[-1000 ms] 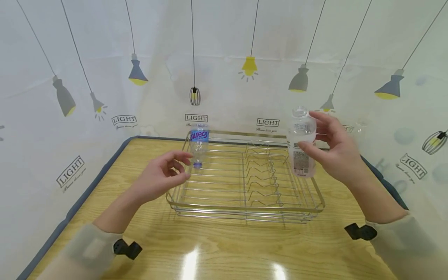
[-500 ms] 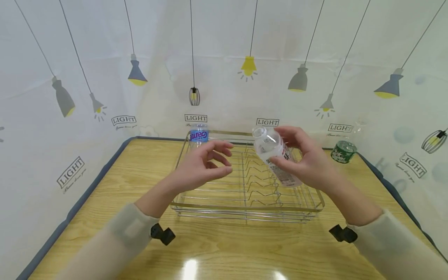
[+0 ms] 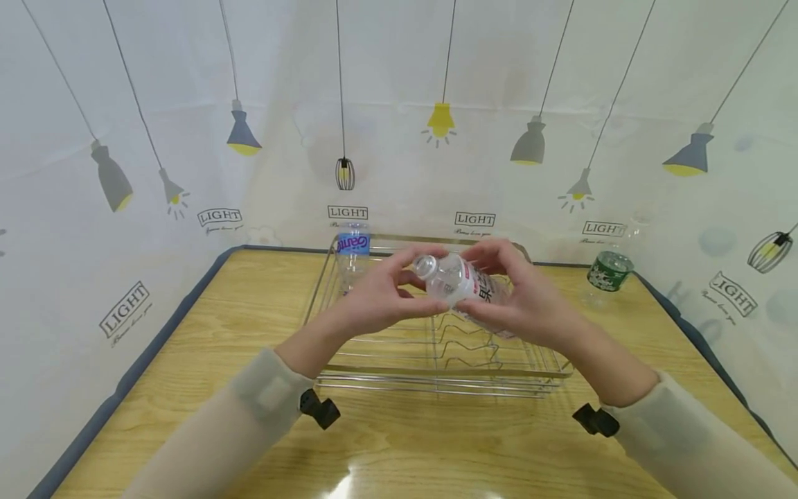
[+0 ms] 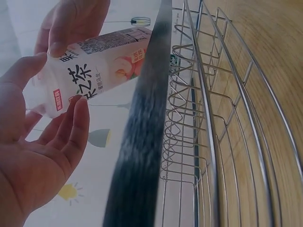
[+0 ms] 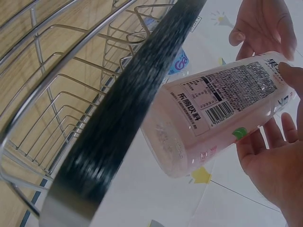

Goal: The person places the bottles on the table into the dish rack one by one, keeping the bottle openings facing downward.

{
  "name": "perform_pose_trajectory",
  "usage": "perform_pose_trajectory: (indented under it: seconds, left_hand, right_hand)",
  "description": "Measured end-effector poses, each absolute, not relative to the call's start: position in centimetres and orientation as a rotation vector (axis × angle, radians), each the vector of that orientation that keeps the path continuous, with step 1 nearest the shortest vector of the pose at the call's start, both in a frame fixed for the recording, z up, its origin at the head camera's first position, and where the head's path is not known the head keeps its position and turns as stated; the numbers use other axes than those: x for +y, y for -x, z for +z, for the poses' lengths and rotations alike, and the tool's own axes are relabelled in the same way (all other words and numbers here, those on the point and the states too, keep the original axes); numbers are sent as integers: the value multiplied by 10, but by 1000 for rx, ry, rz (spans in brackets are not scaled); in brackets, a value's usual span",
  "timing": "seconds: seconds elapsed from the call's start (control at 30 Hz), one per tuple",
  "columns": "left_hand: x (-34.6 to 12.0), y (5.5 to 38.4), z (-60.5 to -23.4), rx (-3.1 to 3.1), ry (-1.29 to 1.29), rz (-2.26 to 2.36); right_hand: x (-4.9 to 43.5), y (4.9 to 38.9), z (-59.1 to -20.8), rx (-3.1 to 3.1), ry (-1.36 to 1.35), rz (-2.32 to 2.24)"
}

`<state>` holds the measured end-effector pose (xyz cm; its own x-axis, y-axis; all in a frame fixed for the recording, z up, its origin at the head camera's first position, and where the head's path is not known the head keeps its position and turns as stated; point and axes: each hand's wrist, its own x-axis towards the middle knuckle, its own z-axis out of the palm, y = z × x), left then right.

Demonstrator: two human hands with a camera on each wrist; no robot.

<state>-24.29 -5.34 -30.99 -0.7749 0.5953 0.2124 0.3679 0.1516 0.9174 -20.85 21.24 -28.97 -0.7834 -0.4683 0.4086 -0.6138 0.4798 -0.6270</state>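
Note:
A clear plastic drink bottle (image 3: pixel 458 284) with a pale pink label is held tilted over the wire dish rack (image 3: pixel 399 372), its neck toward the left. My right hand (image 3: pixel 530 298) grips its body, thumb on the near side and fingers behind. At the neck end, my left hand (image 3: pixel 380 294) has its thumb and fingers around the bottle's shoulder. In the left wrist view, peach pictures and dark lettering show on the label (image 4: pixel 102 66). The bottle's base (image 5: pixel 163 146) points toward the rack in the right wrist view.
An upside-down clear bottle with a blue label (image 3: pixel 353 244) stands at the rack's back left corner. Behind to the right, a clear bottle with a green label (image 3: pixel 609 270) stands on the wooden table (image 3: pixel 449 443). A printed curtain (image 3: pixel 399 152) surrounds the table.
The right hand has brought the bottle leftward from the rack's right side and tilted it. The left hand has moved right to the bottle's neck end and taken hold there.

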Motion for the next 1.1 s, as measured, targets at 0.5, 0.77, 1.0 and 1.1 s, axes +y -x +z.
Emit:
perform_pose_trajectory:
  seconds: [0.5,0.77,1.0,1.1]
  left_hand:
    - [-65,246,-322,2247,-921,1711]
    - [-86,247,-326,2174,-879,1815]
    - [-98,246,-331,2108,-829,1850]
    - [-100,246,-332,2092,-827,1852]
  right_hand:
    - [219,214,-296,-2570,-953,1310]
    - [245,218,-299,-2595,-908,1105]
    - [253,218,-303,-2606,-942,1092]
    - [253,220,-304,-2555,-989,1105]
